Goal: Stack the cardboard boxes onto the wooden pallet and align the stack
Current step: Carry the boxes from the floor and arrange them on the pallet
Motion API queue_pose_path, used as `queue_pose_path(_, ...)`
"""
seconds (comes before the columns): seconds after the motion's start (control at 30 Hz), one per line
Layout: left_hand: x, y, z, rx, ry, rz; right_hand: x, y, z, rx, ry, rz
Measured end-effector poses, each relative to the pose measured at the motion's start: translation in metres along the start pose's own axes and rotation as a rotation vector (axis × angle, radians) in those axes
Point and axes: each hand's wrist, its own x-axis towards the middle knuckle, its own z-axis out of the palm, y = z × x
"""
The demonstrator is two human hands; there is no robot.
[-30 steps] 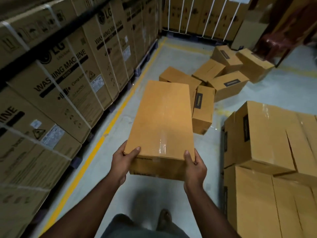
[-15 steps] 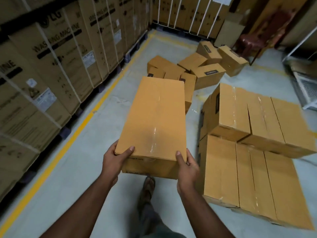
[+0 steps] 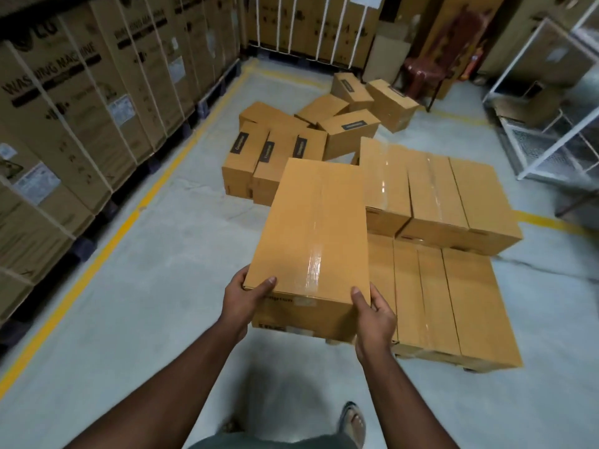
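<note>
I carry a long taped cardboard box [image 3: 316, 228] in front of me, lengthwise away from my body. My left hand [image 3: 246, 299] grips its near left corner, thumb on top. My right hand [image 3: 372, 314] grips the near right corner the same way. Just right of the carried box stands the stack of boxes [image 3: 453, 286]: a lower row of several boxes and an upper row [image 3: 434, 192] further back. The wooden pallet is hidden beneath them. Loose boxes [image 3: 275, 157] lie in a heap on the floor beyond.
Tall strapped washing-machine cartons [image 3: 74, 102] line the left wall behind a yellow floor line [image 3: 107, 241]. More cartons stand at the back. A dark red chair [image 3: 424, 69] and a white metal frame [image 3: 551, 124] are at the right. My sandalled foot [image 3: 353, 422] is below.
My view has swung right and I have stepped closer to the stack. The carried box now sits beside and partly over the stack's left edge. Both hands keep their grip.
</note>
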Motion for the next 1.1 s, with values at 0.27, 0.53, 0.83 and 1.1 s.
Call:
queue_pose_path(0.27, -0.01, -0.046, 0.205, 0.124, -0.232, -0.132, 0.122, 0.013, -0.183, 0.084, 0.012, 0.179)
queue_pose_path(0.53, -0.006, -0.102, 0.295, 0.244, -0.19, -0.329, 0.215, 0.053, -0.264, -0.029, -0.087, 0.267)
queue_pose_path(0.83, 0.015, -0.187, 0.318, 0.3, -0.173, -0.353, 0.271, 0.12, -0.285, -0.048, -0.12, 0.432)
queue_pose_path(1.1, 0.055, -0.239, 0.315, 0.338, -0.165, -0.403, 0.3, 0.174, -0.259, -0.08, -0.151, 0.525)
